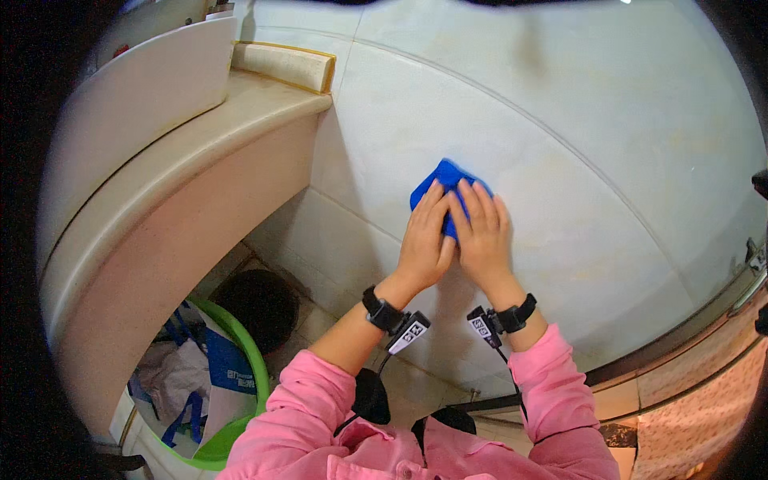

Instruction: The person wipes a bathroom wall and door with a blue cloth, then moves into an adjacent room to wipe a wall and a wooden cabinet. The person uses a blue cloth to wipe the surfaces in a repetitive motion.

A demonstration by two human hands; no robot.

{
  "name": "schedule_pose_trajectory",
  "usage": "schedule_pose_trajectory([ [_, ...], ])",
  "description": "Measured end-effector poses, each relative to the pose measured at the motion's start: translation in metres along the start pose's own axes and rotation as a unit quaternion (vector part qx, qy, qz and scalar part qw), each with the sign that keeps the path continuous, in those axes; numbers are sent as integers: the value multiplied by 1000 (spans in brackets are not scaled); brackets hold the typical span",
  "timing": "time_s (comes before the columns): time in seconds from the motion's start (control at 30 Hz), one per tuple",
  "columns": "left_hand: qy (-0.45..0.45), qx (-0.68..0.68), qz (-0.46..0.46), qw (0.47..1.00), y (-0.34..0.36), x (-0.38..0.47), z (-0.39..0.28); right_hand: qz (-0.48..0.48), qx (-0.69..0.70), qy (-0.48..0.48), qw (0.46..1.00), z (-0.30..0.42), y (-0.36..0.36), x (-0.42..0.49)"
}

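A blue cloth (447,174) lies flat against the pale tiled wall (540,180), near the middle of the view. My left hand (426,240) presses on its left part with the fingers stretched upward. On its right part rests my right hand (483,234), fingers also extended over the cloth. The two hands are side by side, their index fingers and thumbs close together. Each wrist wears a black strap with a small cabled device. The cloth is partly hidden beneath both palms and fingers.
To the left is a stone countertop (264,102) with a white basin (150,90) on it. Below stand a green-rimmed tub (261,372) holding bags and cloth, and a dark round bin (258,309). A door frame (660,342) runs along the lower right.
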State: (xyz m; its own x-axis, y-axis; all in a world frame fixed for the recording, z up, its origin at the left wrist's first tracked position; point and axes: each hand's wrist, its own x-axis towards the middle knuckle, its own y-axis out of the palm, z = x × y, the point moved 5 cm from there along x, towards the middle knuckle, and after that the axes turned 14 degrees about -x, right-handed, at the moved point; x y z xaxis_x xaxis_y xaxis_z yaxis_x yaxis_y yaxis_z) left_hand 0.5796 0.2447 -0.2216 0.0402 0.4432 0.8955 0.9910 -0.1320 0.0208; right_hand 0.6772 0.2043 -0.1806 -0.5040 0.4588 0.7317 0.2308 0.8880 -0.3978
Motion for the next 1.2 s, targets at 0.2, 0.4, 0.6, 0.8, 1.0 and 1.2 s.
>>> schedule_pose_trajectory([
  [0.2,-19,-50,-14,998,-23,-4,4,-51,-21,-9,998,-6,-4,39],
  [0.4,18,8,-127,992,-71,21,-1,-109,-49,4,993,0,-15,127],
  [0.6,-112,3,-178,978,-67,-30,43,22,107,-109,988,58,31,88],
  [0.8,-178,-5,-85,980,-36,-98,39,-21,73,-152,985,77,33,14],
  [1.0,-124,-19,-102,987,-44,-83,29,-29,80,-20,996,52,25,29],
  [1.2,-135,45,-88,986,-41,-105,44,75,85,-156,981,92,64,-12],
])
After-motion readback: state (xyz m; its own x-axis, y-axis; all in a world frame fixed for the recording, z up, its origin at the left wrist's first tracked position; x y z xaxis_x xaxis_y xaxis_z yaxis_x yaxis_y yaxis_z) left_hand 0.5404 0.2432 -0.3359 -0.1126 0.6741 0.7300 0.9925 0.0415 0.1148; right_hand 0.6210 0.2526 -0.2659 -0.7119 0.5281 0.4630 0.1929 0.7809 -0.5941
